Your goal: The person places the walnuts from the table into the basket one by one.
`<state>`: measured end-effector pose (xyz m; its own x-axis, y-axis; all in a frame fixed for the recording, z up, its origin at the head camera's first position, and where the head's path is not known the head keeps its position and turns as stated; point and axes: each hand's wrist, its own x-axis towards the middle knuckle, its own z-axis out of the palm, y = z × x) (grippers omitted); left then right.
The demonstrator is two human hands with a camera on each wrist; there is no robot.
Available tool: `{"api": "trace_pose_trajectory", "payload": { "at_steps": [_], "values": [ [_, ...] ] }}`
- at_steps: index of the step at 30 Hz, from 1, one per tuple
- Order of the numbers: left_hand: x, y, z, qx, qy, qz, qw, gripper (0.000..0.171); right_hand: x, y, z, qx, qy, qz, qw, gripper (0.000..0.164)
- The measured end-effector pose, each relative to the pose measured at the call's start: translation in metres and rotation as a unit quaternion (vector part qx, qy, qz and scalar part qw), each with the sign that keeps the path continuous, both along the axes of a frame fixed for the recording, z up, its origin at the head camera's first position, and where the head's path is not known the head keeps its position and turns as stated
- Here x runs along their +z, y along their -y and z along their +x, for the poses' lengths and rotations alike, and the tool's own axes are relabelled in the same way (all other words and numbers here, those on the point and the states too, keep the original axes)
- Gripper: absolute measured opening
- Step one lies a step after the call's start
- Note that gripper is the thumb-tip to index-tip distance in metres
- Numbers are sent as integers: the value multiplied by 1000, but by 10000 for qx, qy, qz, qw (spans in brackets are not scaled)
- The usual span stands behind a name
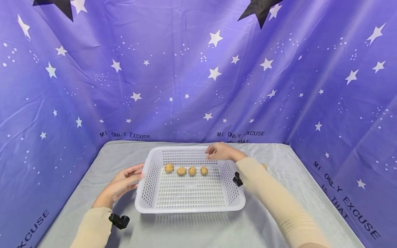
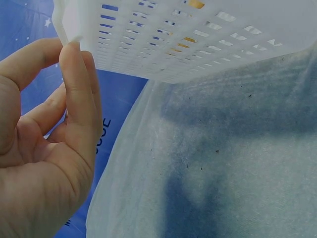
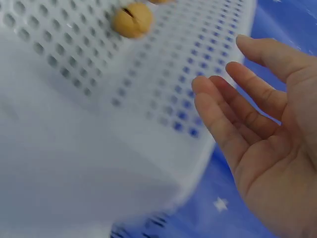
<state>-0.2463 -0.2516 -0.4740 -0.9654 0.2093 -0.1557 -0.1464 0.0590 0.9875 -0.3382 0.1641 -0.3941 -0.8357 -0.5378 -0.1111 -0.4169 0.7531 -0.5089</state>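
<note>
A white plastic basket (image 1: pixel 190 209) with slotted walls holds several walnuts (image 1: pixel 181 171) in a row toward its back. At its left end, my left hand (image 1: pixel 122 182) pinches the rim between thumb and fingers; the left wrist view shows this hand (image 2: pixel 59 119) at the basket's edge (image 2: pixel 129 54). Over the back right of the basket hovers my right hand (image 1: pixel 221 151), fingers loosely bent. Nothing is in that hand (image 3: pixel 262 114) in the right wrist view, where a cracked-looking walnut (image 3: pixel 132 21) lies inside the basket.
Light grey cloth (image 1: pixel 273 220) covers the table. Beyond the right forearm, a small tan thing (image 1: pixel 264 166), mostly hidden, lies on the cloth. A purple curtain (image 1: pixel 173 86) with white stars encloses the back and sides.
</note>
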Motion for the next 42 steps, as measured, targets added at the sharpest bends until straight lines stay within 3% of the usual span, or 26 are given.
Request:
{"api": "trace_pose_trajectory", "payload": {
  "at_steps": [4,7,16,24,30,35,42],
  "values": [
    [1,0,0,2,-4,-42,10000,69,21,-18,1,-40,-213,-29,9998,37],
    [1,0,0,-25,-10,9,10000,69,27,-37,1,-48,-380,-53,9993,37],
    [2,-1,-1,21,54,51,10000,69,21,-104,2,-527,-549,13,9971,33],
    [2,0,0,-45,-35,-10,10000,69,-6,-160,7,-990,-313,-109,9945,33],
    [2,1,1,-76,-46,74,9999,69,-33,-193,17,-1501,-153,181,9884,41],
    [2,0,1,-26,33,119,9999,68,-54,-209,23,-1737,140,317,9842,45],
    [3,-1,1,62,100,92,9999,69,-71,-215,27,-1890,110,112,9819,41]
  ]
}}
